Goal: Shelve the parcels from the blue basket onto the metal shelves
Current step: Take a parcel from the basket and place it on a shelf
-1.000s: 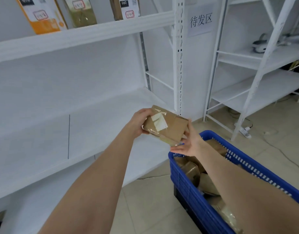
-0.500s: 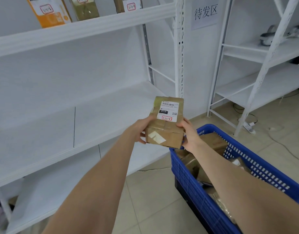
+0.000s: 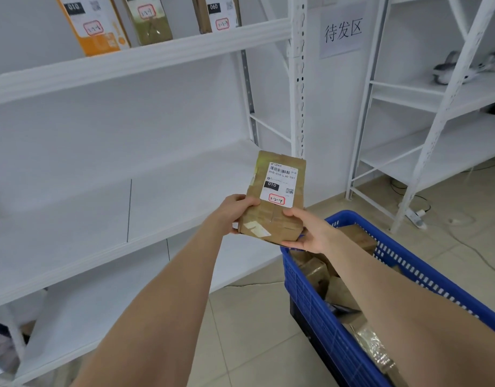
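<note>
A brown cardboard parcel (image 3: 274,216) with a white label marked 010 and 3-2-4 is held upright in front of the white metal shelf (image 3: 168,196). My left hand (image 3: 235,212) grips its lower left edge. My right hand (image 3: 307,233) holds its lower right corner, thumb on the front face. Below and to the right stands the blue basket (image 3: 319,311) with several more brown parcels (image 3: 316,272) inside.
Three labelled parcels (image 3: 154,20) stand on the upper shelf. A second white rack (image 3: 436,107) stands at the right, a grey object on one shelf. A paper sign (image 3: 342,32) hangs on the wall. A power strip and cables (image 3: 416,217) lie on the tiled floor.
The parcel has been turned from lying tilted to upright, its label now facing me, and raised a little. Both hands stayed on it.
</note>
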A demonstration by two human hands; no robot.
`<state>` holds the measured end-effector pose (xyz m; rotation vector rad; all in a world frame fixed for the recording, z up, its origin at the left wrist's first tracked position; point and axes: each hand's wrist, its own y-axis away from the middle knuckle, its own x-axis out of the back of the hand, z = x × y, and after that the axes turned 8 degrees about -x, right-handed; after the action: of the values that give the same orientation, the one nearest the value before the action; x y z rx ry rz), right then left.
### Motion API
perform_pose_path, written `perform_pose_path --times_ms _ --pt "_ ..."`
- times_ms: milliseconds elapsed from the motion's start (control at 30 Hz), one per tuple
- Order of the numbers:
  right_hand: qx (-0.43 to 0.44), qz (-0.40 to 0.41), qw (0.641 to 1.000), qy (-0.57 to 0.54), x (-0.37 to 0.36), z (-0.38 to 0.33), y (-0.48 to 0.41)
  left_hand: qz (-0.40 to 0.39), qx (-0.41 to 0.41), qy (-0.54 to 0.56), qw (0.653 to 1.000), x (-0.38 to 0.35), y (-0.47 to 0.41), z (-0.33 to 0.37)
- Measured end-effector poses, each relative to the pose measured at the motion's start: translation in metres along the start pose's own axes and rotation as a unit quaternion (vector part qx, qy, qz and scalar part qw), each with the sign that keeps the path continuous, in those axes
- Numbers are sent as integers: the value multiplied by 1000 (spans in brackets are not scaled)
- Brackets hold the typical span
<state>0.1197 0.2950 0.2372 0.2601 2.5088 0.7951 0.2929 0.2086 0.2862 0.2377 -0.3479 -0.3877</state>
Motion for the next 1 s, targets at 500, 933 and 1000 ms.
perform_pose_path --times_ms 500,933,1000 --pt "-45 -119 976 178 -97 78 -13 214 -72 -63 972 128 55 -9" --pt "-105 -128 949 267 -273 202 -43 272 -19 -64 960 305 120 -134" --pt "-102 -123 948 277 -310 217 -48 275 -20 -54 960 341 129 -149"
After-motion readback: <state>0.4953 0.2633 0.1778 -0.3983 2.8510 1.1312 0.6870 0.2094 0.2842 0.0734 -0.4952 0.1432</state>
